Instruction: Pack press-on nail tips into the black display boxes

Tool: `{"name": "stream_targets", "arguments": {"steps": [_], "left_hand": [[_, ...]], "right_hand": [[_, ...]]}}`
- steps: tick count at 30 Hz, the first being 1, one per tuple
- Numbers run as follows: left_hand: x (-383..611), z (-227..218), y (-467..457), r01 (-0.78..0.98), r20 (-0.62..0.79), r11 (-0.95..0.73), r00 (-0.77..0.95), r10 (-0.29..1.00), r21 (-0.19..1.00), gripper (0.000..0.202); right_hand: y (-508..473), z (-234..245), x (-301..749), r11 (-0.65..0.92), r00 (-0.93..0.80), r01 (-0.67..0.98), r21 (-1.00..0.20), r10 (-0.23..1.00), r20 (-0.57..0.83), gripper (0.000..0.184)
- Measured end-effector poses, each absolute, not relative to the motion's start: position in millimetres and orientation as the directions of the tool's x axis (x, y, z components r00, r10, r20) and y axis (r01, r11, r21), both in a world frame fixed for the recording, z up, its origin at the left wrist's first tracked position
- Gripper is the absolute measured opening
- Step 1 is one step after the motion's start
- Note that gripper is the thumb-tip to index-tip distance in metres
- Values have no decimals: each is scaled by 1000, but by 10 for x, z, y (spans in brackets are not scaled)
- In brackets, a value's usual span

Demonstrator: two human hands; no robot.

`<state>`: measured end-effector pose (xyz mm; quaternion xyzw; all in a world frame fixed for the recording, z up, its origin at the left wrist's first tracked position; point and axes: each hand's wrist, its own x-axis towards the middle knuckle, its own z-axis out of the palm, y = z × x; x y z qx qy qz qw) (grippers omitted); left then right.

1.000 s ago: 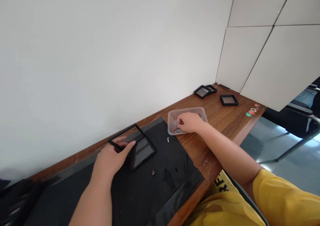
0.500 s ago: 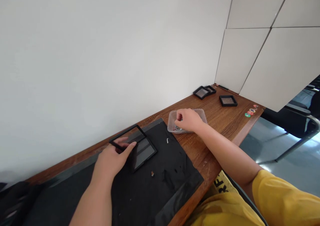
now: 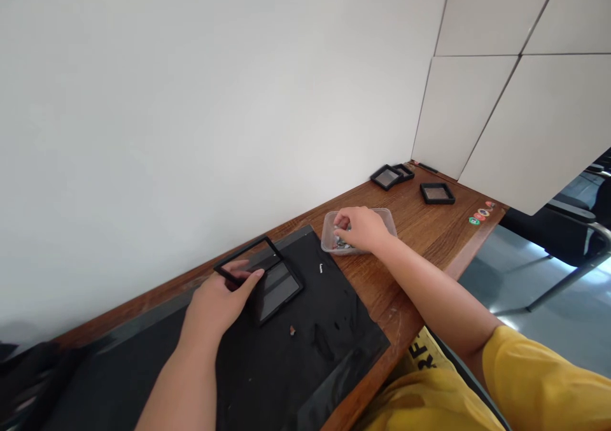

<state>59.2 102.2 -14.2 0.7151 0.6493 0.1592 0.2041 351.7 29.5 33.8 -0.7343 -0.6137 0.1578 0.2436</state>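
Observation:
My left hand (image 3: pixel 217 297) grips the raised lid of an open black frame case (image 3: pixel 267 277) that lies on a black mat (image 3: pixel 296 348); thumb and fingers pinch the lid's near edge. My right hand (image 3: pixel 360 227) reaches into a clear plastic tub (image 3: pixel 386 218) holding several small coloured pieces, with its fingers curled down onto them. What the fingers hold, if anything, is hidden.
A wooden desk (image 3: pixel 420 227) runs along a white wall. Three more black frame cases (image 3: pixel 436 193) lie at the far end, near several round stickers (image 3: pixel 480 214). A small white piece (image 3: pixel 321 267) and a small brown piece (image 3: pixel 292 331) lie on the mat. A chair (image 3: pixel 568 233) stands to the right.
My right hand shifted slightly within the tub. The left hand keeps its hold on the lid; the view has moved a little.

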Motion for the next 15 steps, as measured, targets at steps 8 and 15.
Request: {"name": "stream_targets", "arguments": {"steps": [8,15], "left_hand": [[604,-149,1023,859,-57,-71,116,992,507,37],[609,-219,1036,837,-22,-84,114,993,541,46]], "right_hand": [[287,367,3499,-145,210,828,-541,976,60,10],[273,314,3408,-3,152,799,-601,969,197,11]]}}
